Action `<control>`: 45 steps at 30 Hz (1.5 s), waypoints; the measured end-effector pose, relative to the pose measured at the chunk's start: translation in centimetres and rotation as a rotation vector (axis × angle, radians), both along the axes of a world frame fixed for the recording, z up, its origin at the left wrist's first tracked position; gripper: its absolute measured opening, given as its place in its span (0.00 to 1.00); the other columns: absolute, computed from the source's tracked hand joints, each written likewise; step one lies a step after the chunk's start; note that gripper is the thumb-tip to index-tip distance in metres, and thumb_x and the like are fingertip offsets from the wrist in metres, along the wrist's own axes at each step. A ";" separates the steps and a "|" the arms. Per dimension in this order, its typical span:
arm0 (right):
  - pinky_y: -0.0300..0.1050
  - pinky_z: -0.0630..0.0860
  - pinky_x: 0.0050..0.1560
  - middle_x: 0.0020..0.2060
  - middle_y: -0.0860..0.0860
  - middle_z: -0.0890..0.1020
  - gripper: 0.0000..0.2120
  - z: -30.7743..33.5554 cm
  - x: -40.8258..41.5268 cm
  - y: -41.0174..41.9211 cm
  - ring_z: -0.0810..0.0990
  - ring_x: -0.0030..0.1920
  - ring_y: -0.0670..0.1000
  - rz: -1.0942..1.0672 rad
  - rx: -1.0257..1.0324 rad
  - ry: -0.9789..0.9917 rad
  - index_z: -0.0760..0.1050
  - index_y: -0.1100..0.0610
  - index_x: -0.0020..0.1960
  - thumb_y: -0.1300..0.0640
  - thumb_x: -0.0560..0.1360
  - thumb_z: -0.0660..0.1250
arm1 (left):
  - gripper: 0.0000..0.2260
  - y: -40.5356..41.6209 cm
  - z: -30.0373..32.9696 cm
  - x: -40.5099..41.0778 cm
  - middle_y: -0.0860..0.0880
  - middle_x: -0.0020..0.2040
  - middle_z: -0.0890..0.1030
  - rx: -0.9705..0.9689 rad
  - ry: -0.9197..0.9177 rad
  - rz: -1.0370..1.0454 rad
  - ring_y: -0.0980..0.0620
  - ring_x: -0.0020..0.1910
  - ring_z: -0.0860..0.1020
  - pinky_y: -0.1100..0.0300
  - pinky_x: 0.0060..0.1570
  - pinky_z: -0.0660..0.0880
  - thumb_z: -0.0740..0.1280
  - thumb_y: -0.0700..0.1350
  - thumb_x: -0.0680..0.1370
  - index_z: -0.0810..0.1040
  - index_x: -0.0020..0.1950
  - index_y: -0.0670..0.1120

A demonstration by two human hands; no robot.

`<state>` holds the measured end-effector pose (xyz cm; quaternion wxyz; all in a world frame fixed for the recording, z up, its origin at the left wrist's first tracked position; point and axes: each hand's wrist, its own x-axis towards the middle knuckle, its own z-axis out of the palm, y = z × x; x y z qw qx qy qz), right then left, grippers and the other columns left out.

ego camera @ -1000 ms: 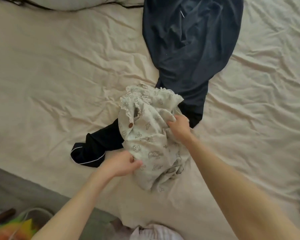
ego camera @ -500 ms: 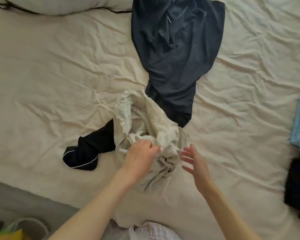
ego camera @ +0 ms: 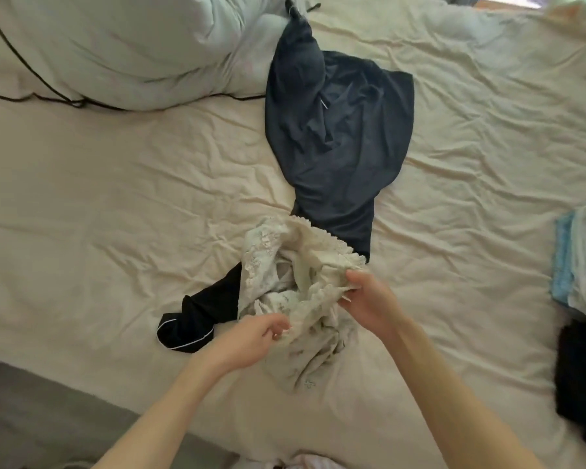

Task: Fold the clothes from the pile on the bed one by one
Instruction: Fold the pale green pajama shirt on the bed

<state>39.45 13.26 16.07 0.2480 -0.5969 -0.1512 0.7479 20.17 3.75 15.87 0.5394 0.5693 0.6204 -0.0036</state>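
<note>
While it lies crumpled at the bed's (ego camera: 115, 204) near edge, one cream lace-trimmed garment (ego camera: 295, 292) is pinched by both hands: left hand (ego camera: 251, 340) at its 7 o'clock, right hand (ego camera: 369, 299) at 3 o'clock. Two dark garments flank it: a navy one (ego camera: 339, 143) at 12 o'clock, a black piped one (ego camera: 197, 316) at 9. One pillow (ego camera: 115, 45) sits at 11.

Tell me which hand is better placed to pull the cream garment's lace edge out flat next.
Probably the right hand: it already pinches the lace trim of the cream garment. The left hand grips bunched fabric lower down.
</note>
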 end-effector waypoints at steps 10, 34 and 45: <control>0.37 0.75 0.40 0.33 0.46 0.81 0.13 21.5 -6.6 2.0 0.79 0.38 0.44 0.322 0.570 0.031 0.76 0.55 0.43 0.58 0.81 0.56 | 0.32 4.8 18.1 -3.5 0.57 0.72 0.61 0.683 -0.029 0.269 0.59 0.71 0.59 0.66 0.67 0.56 0.67 0.42 0.77 0.55 0.75 0.54; 0.42 0.67 0.58 0.59 0.46 0.68 0.37 50.3 -17.5 -0.1 0.68 0.61 0.48 1.053 1.754 -0.557 0.61 0.41 0.71 0.43 0.66 0.72 | 0.29 -9.3 49.3 -20.9 0.57 0.29 0.72 0.999 0.154 0.622 0.61 0.25 0.69 0.71 0.28 0.65 0.75 0.64 0.60 0.73 0.55 0.52; 0.50 0.75 0.41 0.36 0.45 0.73 0.05 50.3 -23.7 -2.3 0.75 0.38 0.53 0.688 2.194 -0.837 0.69 0.52 0.51 0.51 0.79 0.61 | 0.12 -11.9 48.7 -23.0 0.45 0.35 0.75 1.199 0.671 0.806 0.46 0.38 0.73 0.56 0.35 0.65 0.61 0.44 0.76 0.72 0.33 0.44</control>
